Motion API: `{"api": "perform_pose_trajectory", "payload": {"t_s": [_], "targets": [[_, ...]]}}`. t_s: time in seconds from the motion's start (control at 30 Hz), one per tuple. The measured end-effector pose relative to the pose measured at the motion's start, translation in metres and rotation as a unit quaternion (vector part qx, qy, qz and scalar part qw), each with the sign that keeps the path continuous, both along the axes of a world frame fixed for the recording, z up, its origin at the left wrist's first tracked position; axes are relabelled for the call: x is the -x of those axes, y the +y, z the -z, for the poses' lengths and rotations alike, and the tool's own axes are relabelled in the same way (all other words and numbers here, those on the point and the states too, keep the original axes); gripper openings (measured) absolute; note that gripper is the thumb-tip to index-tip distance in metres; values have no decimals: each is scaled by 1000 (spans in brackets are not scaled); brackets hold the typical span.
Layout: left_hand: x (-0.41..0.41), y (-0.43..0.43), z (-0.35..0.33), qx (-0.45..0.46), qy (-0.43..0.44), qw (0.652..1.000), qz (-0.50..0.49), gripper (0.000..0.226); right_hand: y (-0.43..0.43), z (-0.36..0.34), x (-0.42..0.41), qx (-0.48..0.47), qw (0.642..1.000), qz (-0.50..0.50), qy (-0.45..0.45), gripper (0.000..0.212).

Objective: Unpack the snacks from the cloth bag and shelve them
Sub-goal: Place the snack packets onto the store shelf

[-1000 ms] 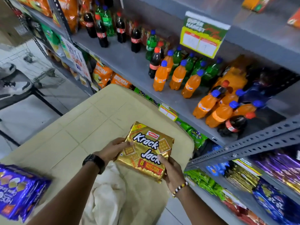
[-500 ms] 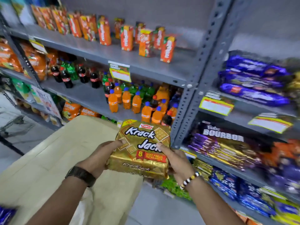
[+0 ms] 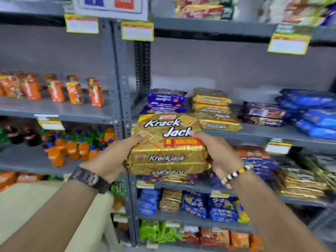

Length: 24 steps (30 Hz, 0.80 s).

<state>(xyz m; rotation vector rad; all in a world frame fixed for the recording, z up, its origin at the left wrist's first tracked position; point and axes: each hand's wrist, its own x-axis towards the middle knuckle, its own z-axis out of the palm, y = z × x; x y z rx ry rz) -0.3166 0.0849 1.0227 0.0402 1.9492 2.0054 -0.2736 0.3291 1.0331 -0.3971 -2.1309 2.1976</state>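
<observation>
1. The gold cracker pack [image 3: 168, 142] is held up in front of the grey shelf [image 3: 254, 132], at about the height of its front edge.
2. On that shelf a stack of matching gold packs [image 3: 214, 110] sits just behind and to the right of the held pack, with open air above it up to the next shelf. A stack of purple packs [image 3: 166, 100] stands to its left, beside the upright post [image 3: 120, 88].
3. Bare shelf surface shows to the right of the gold stack, before the dark packs [image 3: 263, 113] and the blue packs [image 3: 312, 113].
4. The left hand [image 3: 111, 159] is closed on the pack's left end, thumb pressed on the front face.
5. The right hand [image 3: 218, 153] is closed on the right end, thumb over the printed name, so the pack spans the gap between both palms.
6. A watch [image 3: 89, 177] is on the left wrist and a bead bracelet [image 3: 234, 174] on the right.
7. The held pack hides part of the shelf edge and of the packs behind it. The price tags [image 3: 137, 30] are too blurred to read, and the tan table [image 3: 27, 200] at lower left is cut off by the frame.
</observation>
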Motion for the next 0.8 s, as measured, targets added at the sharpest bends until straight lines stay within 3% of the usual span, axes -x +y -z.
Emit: {"api": "perform_pose_trajectory", "payload": {"t_s": [0.13,0.17,0.27,0.4,0.47,0.53,0.63,0.77,0.8], "targets": [[21,69,-39,-12,43,998,52,40,65,-33,19,-11,997,70,27,73],[30,84,-47,-10,50,997,59,40,78,-40,25,-14,996,81,35,74],[64,130,-67,9,73,993,91,45,121,-58,52,-18,992,113,61,54],[158,181,-53,44,92,990,96,103,161,-64,97,-9,989,137,62,36],[199,204,-41,61,87,990,90,117,173,-62,116,-19,987,154,53,35],[206,216,-48,64,84,991,87,107,184,-59,137,-27,984,171,32,46],[203,229,-56,62,94,990,85,70,196,-55,163,-25,985,170,18,46],[225,249,-42,143,106,981,81,91,212,-45,178,-45,984,173,-1,39],[225,253,-40,168,122,975,81,87,216,-41,181,-50,984,173,-9,41]]}}
